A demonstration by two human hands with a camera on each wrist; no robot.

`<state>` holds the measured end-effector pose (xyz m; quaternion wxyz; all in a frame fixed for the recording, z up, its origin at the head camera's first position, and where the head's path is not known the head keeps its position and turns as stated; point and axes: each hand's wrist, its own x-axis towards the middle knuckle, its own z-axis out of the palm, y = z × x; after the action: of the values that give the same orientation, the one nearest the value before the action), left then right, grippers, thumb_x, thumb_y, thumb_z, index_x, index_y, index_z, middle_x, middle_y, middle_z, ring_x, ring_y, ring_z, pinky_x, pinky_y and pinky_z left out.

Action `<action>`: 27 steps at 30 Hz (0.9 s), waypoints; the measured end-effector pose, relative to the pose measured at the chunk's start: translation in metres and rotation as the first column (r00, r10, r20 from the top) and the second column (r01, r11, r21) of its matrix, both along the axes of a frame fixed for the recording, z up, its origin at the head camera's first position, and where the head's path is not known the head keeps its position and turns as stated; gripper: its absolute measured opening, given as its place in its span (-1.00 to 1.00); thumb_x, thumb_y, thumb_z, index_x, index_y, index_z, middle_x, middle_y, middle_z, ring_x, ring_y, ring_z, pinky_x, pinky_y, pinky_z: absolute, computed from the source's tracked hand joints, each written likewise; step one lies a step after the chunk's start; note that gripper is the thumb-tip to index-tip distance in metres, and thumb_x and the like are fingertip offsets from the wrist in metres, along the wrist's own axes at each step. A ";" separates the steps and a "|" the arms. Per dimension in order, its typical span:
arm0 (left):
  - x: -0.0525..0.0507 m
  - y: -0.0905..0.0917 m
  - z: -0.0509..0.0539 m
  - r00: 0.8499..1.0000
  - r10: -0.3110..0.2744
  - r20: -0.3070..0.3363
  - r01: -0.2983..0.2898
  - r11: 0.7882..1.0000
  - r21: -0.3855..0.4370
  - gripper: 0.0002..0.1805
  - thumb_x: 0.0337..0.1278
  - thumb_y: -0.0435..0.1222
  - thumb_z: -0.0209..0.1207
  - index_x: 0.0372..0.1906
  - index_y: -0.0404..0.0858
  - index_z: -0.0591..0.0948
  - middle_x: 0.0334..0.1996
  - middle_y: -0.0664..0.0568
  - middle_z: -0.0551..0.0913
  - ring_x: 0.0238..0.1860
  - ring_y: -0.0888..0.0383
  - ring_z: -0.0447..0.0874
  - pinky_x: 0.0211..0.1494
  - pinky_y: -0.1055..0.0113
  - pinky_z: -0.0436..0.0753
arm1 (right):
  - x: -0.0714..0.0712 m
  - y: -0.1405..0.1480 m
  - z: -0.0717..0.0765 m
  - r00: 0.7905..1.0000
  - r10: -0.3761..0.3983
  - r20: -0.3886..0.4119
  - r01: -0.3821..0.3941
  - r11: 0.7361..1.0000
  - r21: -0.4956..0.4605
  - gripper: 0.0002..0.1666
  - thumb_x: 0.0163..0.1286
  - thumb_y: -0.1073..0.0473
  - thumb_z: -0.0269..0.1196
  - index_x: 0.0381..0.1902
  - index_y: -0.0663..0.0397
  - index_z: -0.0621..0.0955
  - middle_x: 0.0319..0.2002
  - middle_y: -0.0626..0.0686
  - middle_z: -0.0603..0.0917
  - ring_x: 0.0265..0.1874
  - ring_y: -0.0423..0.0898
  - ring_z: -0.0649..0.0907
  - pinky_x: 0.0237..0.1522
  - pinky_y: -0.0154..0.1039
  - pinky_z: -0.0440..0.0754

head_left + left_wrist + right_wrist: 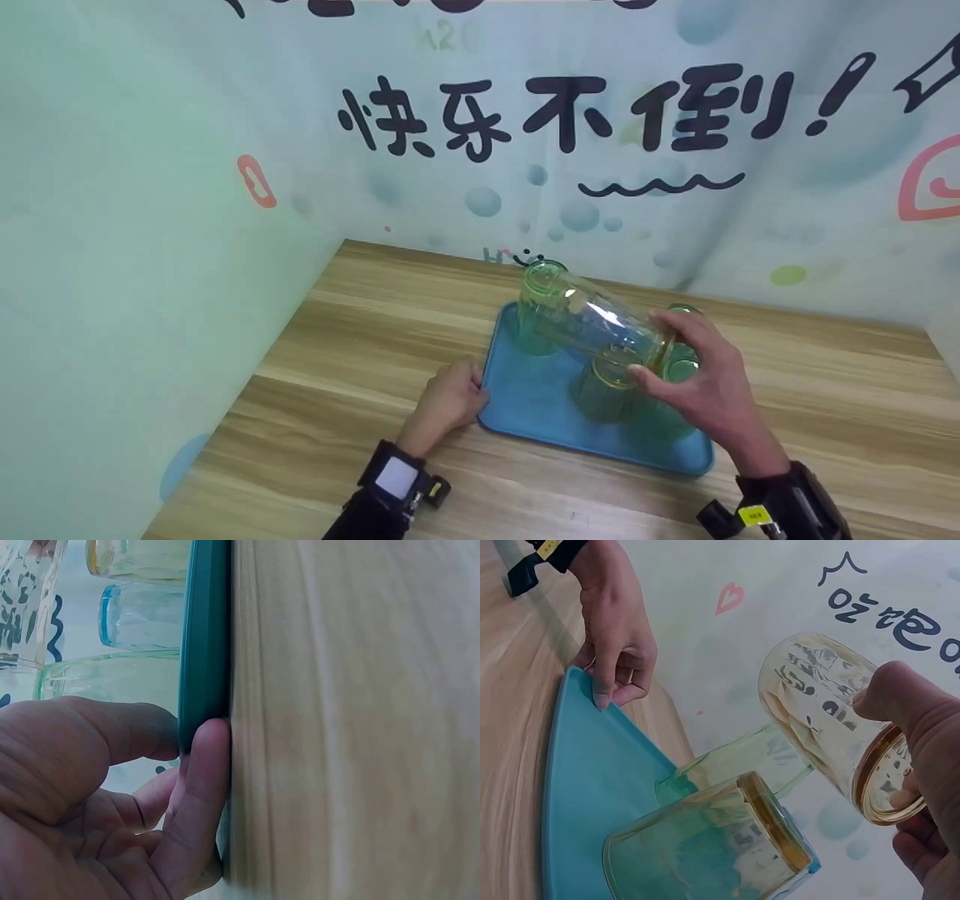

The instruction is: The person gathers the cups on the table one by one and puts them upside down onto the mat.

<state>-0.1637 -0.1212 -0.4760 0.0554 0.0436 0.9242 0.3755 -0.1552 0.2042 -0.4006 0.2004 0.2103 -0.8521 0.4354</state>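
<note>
My right hand [709, 371] grips a pale yellow drinking glass [600, 319] by one end, between thumb and fingers. That glass is tilted above the blue tray [529, 401], its far end toward the left. In the right wrist view a darker gold ring [874, 765] shows at the held end. At the tray's left edge, my left hand [450, 394] pinches the rim, thumb above and a finger beneath. On the tray stand a green glass [536, 334] at back left, a yellow glass [600, 401] in front and a green glass [679, 397] at right.
A blue glass [142, 615] stands among the others on the tray. Another green glass rim [684, 308] shows behind my right hand. The wooden table [337, 337] meets a printed backdrop [450, 202] behind and a pale side wall [135, 262] at left.
</note>
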 end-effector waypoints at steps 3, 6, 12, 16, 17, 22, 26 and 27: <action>0.000 0.000 0.000 1.000 0.001 0.009 -0.001 1.000 0.003 -0.84 0.18 -0.43 0.26 -0.39 -0.23 0.49 -0.51 0.08 0.55 -0.48 0.15 0.54 -0.42 0.29 0.53 | 0.001 -0.001 0.000 0.999 -0.005 0.034 0.004 1.000 0.001 -0.20 -0.02 0.30 0.62 0.24 0.16 0.60 0.04 0.03 0.65 -0.06 -0.12 0.54 0.00 -0.44 0.47; 0.000 0.000 0.000 1.000 0.001 0.013 -0.001 1.000 0.008 -0.84 0.18 -0.43 0.26 -0.38 -0.24 0.48 -0.51 0.07 0.54 -0.48 0.15 0.53 -0.43 0.30 0.52 | 0.001 -0.002 0.000 0.998 -0.009 0.059 0.008 1.000 0.004 -0.20 -0.01 0.28 0.62 0.24 0.15 0.60 0.08 0.03 0.65 -0.04 -0.11 0.55 0.01 -0.43 0.47; 0.001 -0.001 -0.002 0.999 -0.021 -0.045 0.021 1.000 -0.002 -0.81 0.14 -0.47 0.24 -0.42 -0.24 0.45 -0.55 0.10 0.51 -0.52 0.18 0.52 -0.46 0.33 0.46 | 0.002 -0.005 -0.002 0.999 0.007 0.045 -0.007 1.000 -0.009 -0.22 -0.03 0.29 0.62 0.20 0.20 0.61 0.03 0.02 0.66 -0.07 -0.10 0.57 0.00 -0.46 0.45; 0.001 -0.001 -0.002 0.999 -0.021 -0.036 0.022 1.000 0.016 -0.81 0.15 -0.47 0.23 -0.42 -0.24 0.44 -0.58 0.11 0.52 -0.58 0.21 0.53 -0.50 0.35 0.47 | 0.002 -0.008 -0.002 0.999 0.020 0.036 -0.019 1.000 -0.010 -0.24 -0.02 0.28 0.63 0.19 0.18 0.62 0.01 -0.01 0.66 -0.08 -0.12 0.58 0.00 -0.46 0.46; 0.001 -0.001 -0.002 0.999 -0.021 -0.035 0.022 1.000 0.017 -0.81 0.15 -0.48 0.23 -0.41 -0.24 0.44 -0.58 0.11 0.52 -0.58 0.21 0.53 -0.50 0.36 0.47 | 0.002 -0.009 -0.002 0.999 0.024 0.034 -0.023 1.000 -0.009 -0.24 -0.02 0.27 0.62 0.19 0.18 0.62 0.01 -0.02 0.66 -0.07 -0.12 0.58 0.00 -0.46 0.46; 0.001 -0.001 -0.001 0.999 -0.022 -0.032 0.023 1.000 0.017 -0.83 0.14 -0.48 0.23 -0.40 -0.25 0.45 -0.58 0.11 0.54 -0.59 0.21 0.54 -0.50 0.36 0.48 | 0.001 -0.011 -0.003 0.999 0.033 0.022 -0.033 0.999 0.002 -0.24 -0.02 0.28 0.62 0.19 0.19 0.62 0.00 -0.01 0.66 -0.06 -0.13 0.58 0.02 -0.46 0.47; 0.001 -0.001 -0.001 1.000 -0.019 -0.024 0.019 1.000 0.020 -0.83 0.13 -0.48 0.23 -0.40 -0.25 0.46 -0.59 0.11 0.54 -0.59 0.21 0.54 -0.51 0.35 0.48 | 0.000 -0.013 -0.005 0.999 0.036 0.026 -0.036 0.999 -0.003 -0.25 -0.03 0.29 0.62 0.18 0.20 0.62 -0.02 0.00 0.65 -0.05 -0.12 0.59 0.04 -0.46 0.47; 0.001 -0.001 -0.001 1.000 -0.018 -0.022 0.018 1.000 0.019 -0.83 0.13 -0.48 0.22 -0.40 -0.24 0.46 -0.58 0.10 0.54 -0.59 0.21 0.54 -0.51 0.35 0.48 | 0.000 -0.014 -0.005 0.999 0.036 0.027 -0.036 0.999 -0.004 -0.26 -0.02 0.29 0.62 0.18 0.20 0.62 -0.02 0.00 0.65 -0.05 -0.11 0.59 0.04 -0.46 0.47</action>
<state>-0.1627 -0.1220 -0.4774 0.0482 0.0564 0.9206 0.3833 -0.1555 0.1905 -0.4056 0.1811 0.2195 -0.8500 0.4434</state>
